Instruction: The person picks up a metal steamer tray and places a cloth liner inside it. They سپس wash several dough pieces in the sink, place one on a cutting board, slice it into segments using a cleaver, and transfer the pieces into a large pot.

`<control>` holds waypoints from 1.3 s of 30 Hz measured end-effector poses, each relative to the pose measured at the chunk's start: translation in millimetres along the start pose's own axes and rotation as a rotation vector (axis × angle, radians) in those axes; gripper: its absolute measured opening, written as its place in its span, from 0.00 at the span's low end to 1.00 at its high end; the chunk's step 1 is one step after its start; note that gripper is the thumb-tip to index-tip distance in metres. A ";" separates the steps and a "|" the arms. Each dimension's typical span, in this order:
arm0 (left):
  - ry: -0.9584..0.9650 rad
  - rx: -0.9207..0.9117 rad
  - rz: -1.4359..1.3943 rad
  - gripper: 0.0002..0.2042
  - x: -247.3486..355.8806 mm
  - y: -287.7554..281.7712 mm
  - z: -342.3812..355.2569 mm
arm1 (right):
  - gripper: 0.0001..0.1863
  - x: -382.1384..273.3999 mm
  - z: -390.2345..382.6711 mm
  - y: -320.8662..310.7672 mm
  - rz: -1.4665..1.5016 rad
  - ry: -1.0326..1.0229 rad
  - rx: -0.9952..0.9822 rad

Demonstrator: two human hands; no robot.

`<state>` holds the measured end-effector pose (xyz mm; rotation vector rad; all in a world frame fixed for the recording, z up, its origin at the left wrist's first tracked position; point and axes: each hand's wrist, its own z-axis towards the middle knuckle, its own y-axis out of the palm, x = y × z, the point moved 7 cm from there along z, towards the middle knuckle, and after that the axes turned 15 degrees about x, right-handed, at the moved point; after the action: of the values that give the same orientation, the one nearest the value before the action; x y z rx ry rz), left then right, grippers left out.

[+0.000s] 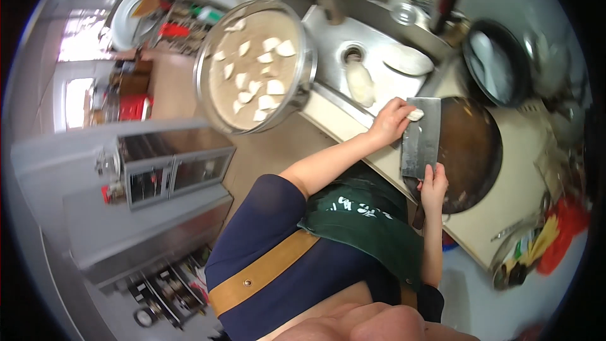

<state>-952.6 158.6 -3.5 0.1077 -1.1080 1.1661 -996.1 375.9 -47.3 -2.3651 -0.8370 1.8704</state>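
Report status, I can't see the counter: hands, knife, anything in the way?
Left hand pressing a white piece on the cleaver. Right hand gripping the cleaver. Round board underneath, nothing blocking.

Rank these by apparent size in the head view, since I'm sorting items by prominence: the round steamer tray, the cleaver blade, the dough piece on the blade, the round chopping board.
1. round steamer tray
2. round chopping board, partly covered, so only probably smaller
3. cleaver blade
4. dough piece

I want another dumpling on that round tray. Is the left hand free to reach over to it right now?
Probably not at once: the left hand presses a white dough piece against the cleaver, which the right hand grips. The round tray lies further left, with nothing in between.
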 end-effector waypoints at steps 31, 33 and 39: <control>-0.182 0.398 0.400 0.07 -212.0 -254.9 89.4 | 0.08 -27.2 -19.6 9.0 0.072 0.212 0.339; -0.149 0.190 0.505 0.08 -178.1 -190.0 93.8 | 0.07 -18.8 -30.4 -7.5 0.101 0.259 0.430; 0.060 0.274 0.782 0.11 -163.9 -153.1 109.7 | 0.06 -5.8 -77.8 -32.9 0.224 0.335 0.616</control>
<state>-898.4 -85.1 -0.1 -0.1673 -0.9492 2.0039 -939.4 425.9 -9.0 -2.3071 0.0387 1.4314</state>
